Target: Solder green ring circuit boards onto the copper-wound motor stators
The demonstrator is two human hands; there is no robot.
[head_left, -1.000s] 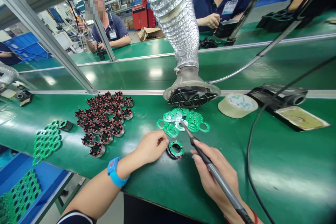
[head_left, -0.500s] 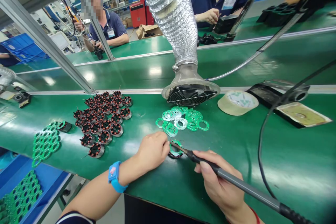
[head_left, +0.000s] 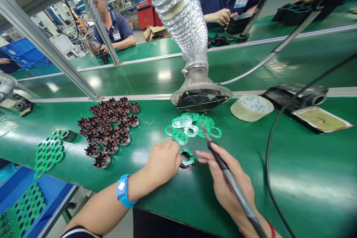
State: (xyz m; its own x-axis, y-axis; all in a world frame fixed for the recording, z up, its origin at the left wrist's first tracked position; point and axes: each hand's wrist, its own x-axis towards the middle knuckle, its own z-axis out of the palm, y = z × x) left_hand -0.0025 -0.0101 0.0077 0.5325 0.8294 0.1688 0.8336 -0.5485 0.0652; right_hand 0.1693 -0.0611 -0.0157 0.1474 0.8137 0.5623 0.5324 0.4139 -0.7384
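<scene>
In the head view my left hand [head_left: 164,160], with a blue band at its wrist, is curled closed against the left side of a motor stator [head_left: 187,164]. A green ring-shaped circuit board [head_left: 190,155] lies on top of that stator; my fingertips are hidden behind the hand. My right hand [head_left: 232,182] grips a soldering iron [head_left: 223,164] like a pen, one or two fingers stretched toward the stator. The iron's tip points up and left, over a loose pile of green and white ring boards [head_left: 205,126], apart from the stator.
Wound stators [head_left: 111,134] stand grouped on the left, beside a panel of ring boards [head_left: 50,148]. A fume extractor hood [head_left: 202,96] hangs behind the pile. A tape roll [head_left: 252,108] and an iron stand with a sponge tray [head_left: 322,119] sit right. Co-workers [head_left: 114,28] sit opposite.
The soldering iron's tip has lifted off the ring board on the stator and swung up and away, its handle now steeper. My left hand has stayed at the stator.
</scene>
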